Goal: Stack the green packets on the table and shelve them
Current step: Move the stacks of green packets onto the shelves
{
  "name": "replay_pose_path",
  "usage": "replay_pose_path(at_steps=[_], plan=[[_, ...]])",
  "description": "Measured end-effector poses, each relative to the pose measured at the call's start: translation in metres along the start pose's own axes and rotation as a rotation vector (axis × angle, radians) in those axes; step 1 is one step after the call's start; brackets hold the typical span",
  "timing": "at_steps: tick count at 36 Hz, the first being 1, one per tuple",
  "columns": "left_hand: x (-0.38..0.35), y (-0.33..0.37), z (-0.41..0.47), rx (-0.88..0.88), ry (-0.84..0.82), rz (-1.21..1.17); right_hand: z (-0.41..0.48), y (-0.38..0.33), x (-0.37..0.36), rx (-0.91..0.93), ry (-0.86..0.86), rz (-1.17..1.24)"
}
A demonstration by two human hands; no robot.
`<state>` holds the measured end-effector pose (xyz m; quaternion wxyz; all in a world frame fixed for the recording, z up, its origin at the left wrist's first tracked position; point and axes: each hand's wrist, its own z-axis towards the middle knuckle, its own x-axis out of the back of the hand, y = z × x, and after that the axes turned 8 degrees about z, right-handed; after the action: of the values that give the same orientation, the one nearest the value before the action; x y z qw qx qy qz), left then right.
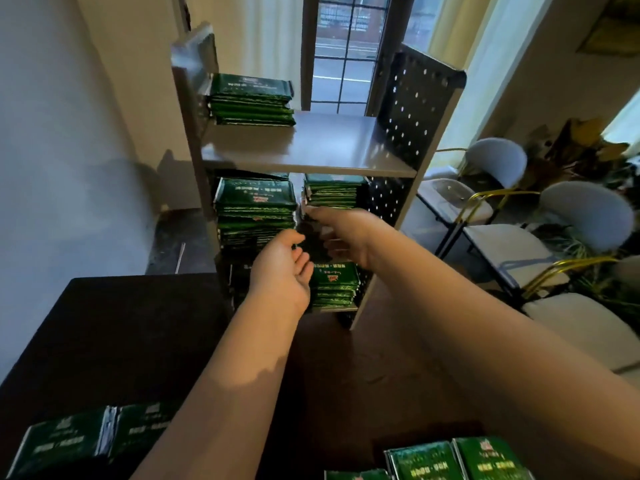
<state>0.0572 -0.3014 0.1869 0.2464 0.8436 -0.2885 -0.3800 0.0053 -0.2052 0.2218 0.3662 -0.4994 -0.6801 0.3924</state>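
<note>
A metal shelf unit (pixel 311 147) stands beyond the dark table (pixel 104 327). Stacks of green packets lie on it: one on the top shelf (pixel 251 100), two on the middle shelf (pixel 254 209) (pixel 332 190), and one lower down (pixel 334 285). My right hand (pixel 339 230) reaches to the front of the right middle stack, its fingers spread against it in blur. My left hand (pixel 280 271) hovers palm up, fingers relaxed, by the lower corner of the left middle stack. Loose green packets lie on the table at the near left (pixel 65 441) and near right (pixel 450 460).
White chairs with gold frames (pixel 502 251) stand to the right of the shelf, with plants behind them. A window (pixel 343 53) is behind the shelf and a pale wall is to the left. The right half of the top shelf is bare.
</note>
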Motion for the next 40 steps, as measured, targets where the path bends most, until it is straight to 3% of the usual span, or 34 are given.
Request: replay_pose_path(at_steps=[4, 12, 17, 27, 32, 35, 40], plan=[[-0.025, -0.047, -0.001, 0.071, -0.101, 0.219, 0.001, 0.033, 0.044, -0.019, 0.033, -0.053], [-0.085, -0.182, 0.009, 0.230, -0.236, 0.674, -0.016, 0.121, 0.169, -0.354, 0.231, -0.148], [-0.114, -0.250, 0.010, 0.333, -0.336, 0.908, -0.040, 0.172, 0.246, -0.459, 0.390, -0.225], [-0.169, -0.376, -0.008, 0.284, -0.619, 1.688, -0.095, 0.256, 0.349, -0.742, 0.494, -0.341], [-0.186, -0.419, -0.014, 0.199, -0.844, 1.928, -0.091, 0.367, 0.412, -0.874, 0.591, -0.115], [-0.191, -0.437, -0.014, 0.190, -0.877, 2.034, -0.120, 0.332, 0.392, -0.921, 0.647, 0.069], [-0.191, -0.460, -0.009, 0.234, -0.910, 2.095, -0.130, 0.338, 0.392, -0.958, 0.612, 0.257]])
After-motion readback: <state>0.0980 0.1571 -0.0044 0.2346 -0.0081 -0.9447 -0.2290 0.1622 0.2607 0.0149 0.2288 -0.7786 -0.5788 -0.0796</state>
